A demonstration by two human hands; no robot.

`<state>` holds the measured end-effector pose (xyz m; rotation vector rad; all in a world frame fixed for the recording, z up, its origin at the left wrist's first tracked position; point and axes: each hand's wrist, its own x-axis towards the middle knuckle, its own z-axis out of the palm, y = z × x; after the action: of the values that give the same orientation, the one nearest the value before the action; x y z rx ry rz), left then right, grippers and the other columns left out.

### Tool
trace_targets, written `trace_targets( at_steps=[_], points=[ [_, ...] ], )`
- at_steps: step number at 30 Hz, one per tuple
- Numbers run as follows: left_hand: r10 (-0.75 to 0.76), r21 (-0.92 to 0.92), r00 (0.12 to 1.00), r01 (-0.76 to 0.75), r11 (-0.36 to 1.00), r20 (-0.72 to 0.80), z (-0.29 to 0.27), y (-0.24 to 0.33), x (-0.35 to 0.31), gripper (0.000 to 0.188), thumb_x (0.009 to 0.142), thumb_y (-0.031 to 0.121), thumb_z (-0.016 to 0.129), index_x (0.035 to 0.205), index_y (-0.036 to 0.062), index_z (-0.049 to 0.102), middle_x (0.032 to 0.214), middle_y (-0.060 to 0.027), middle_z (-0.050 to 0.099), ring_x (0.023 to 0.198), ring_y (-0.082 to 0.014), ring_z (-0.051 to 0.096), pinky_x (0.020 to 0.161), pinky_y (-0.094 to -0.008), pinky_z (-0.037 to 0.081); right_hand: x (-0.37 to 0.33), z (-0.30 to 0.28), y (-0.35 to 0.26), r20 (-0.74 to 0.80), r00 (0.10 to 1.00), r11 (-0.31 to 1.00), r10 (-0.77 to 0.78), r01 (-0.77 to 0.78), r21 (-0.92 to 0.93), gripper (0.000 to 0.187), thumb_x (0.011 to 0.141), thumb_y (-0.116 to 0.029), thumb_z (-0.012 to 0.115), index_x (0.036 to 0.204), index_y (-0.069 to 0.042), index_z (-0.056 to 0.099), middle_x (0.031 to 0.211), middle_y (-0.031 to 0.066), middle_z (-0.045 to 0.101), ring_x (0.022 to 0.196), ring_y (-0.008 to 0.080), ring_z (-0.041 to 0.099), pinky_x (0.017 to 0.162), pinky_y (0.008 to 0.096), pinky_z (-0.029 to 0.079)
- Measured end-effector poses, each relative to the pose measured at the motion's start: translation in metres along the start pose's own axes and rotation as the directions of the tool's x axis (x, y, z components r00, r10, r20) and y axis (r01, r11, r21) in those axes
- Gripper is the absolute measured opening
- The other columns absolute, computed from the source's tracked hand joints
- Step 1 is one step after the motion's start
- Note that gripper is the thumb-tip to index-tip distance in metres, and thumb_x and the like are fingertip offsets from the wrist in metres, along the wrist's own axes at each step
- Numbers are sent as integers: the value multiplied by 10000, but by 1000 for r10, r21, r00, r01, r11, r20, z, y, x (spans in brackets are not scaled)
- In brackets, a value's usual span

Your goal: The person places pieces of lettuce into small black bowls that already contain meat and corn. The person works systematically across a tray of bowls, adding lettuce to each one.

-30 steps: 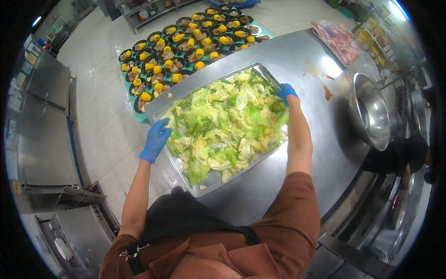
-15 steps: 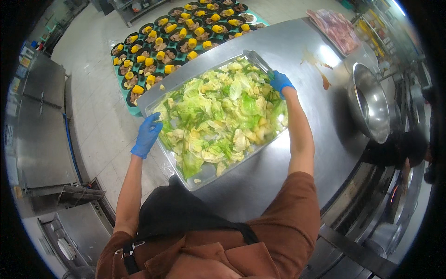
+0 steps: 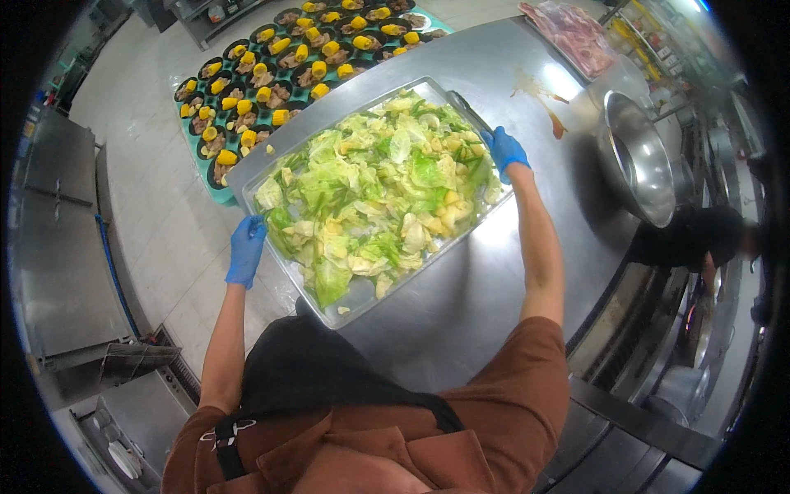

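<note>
A shallow metal tray (image 3: 362,311) lies on the steel table in front of me, spread with chopped cabbage (image 3: 387,189) mixed with green strips and pale yellow chunks. My left hand (image 3: 245,251), in a blue glove, is closed at the tray's left edge, its fingertips partly hidden at the rim. On the opposite side, my blue-gloved right hand (image 3: 506,154) grips the right rim. A dark, long-handled utensil, perhaps tongs (image 3: 467,109), rests along that rim just beyond the right fingers. Whether the right hand also touches it, I cannot tell.
Several black bowls (image 3: 280,117) with corn and meat stand on a green surface beyond the table (image 3: 461,321). Right of the tray are a large steel bowl (image 3: 638,160), a brown spill (image 3: 553,119) and a tray of raw meat (image 3: 572,37). A co-worker's dark sleeve (image 3: 691,237) shows far right.
The whole view has shifted. Relative to the table, the tray has moved slightly to the right and toward me. My left hand has slid back a little along its edge.
</note>
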<state>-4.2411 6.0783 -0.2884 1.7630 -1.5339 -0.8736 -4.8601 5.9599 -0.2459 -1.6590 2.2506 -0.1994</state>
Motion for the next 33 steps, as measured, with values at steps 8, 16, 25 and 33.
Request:
trace_targets(
  at_steps=[8,16,25,33],
  points=[
    [-72,526,979,-39,849,189,1,-14,-22,434,943,391,573,819,-16,655,874,-271,652,829,-474,611,737,-515,471,7,32,1,-12,996,977,-83,79,-199,390,989,-395,478,1111,-33,563,1020,226,701,959,393,676,829,496,522],
    [-179,191,926,119,974,334,4,-43,-22,314,941,262,579,870,-27,678,762,-191,661,664,-279,650,652,-405,499,-54,57,-68,107,966,943,-235,254,-214,399,1000,-380,466,1160,-26,554,1040,228,696,934,402,678,790,509,530],
    [-175,170,916,120,978,361,5,-56,-15,299,932,245,590,842,-26,680,723,-171,669,656,-258,664,646,-396,507,-76,39,-57,-116,989,987,-96,79,-143,421,984,-428,482,1162,-54,552,1083,236,681,959,420,671,819,531,524],
    [-105,202,917,28,979,385,9,-56,-8,298,930,251,585,836,-18,674,719,-189,663,653,-290,668,653,-424,514,-73,62,47,-168,985,975,-30,-8,-223,442,998,-426,459,1136,-20,564,1109,239,680,991,427,661,852,520,517]
  ],
)
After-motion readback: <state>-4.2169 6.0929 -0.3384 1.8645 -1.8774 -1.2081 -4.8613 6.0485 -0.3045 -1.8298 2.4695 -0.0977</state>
